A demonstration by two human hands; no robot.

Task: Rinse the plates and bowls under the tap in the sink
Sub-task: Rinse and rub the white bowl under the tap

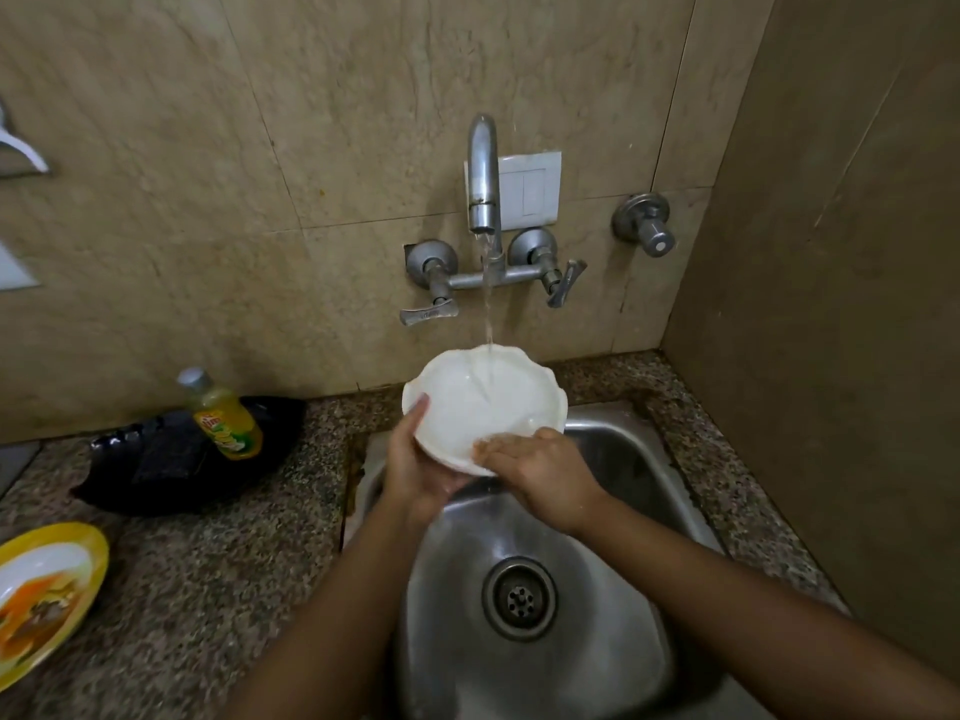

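You tilt the white scalloped bowl (483,402) under the running tap (483,168) so water drains into the sink (623,511); your left hand (415,459) grips its rim, your right hand (545,475) rubs inside, fingers (492,448) flat.

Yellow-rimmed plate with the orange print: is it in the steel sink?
No, the yellow-rimmed plate lies on the speckled granite counter, left of the steel sink.

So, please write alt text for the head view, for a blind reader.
The left hand holds a white bowl under the running tap over a steel sink, while the right hand touches its inside. A yellow soap bottle is at left.
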